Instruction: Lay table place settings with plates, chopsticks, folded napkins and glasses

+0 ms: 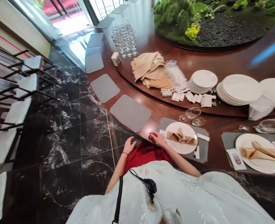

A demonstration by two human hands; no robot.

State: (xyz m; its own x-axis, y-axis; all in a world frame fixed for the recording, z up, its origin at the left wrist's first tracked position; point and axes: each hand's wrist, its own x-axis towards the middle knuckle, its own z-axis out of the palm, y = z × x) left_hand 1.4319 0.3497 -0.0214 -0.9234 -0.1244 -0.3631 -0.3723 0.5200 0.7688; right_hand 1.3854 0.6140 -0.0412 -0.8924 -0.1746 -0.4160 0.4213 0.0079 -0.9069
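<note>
My left hand (129, 145) hangs beside the table edge, over the dark floor, with its fingers apart and nothing in them. My right hand (158, 138) is at the edge of the wooden table, its fingers loosely bent and no held thing showing. Just right of it a white plate (171, 146) carries a folded beige napkin (181, 137) and stands on a grey placemat (203, 151). Ahead of both hands lies a bare grey placemat (130, 112). Small glasses (193, 112) stand behind the plate.
On the turntable are beige cloths (148, 67), wrapped white items (176, 76), plate stacks (203, 79), small white packets (207, 101) and many glasses (124, 37). A second set plate (258, 168) is at right. Chairs (18, 112) line the left; moss planting (179, 18) fills the centre.
</note>
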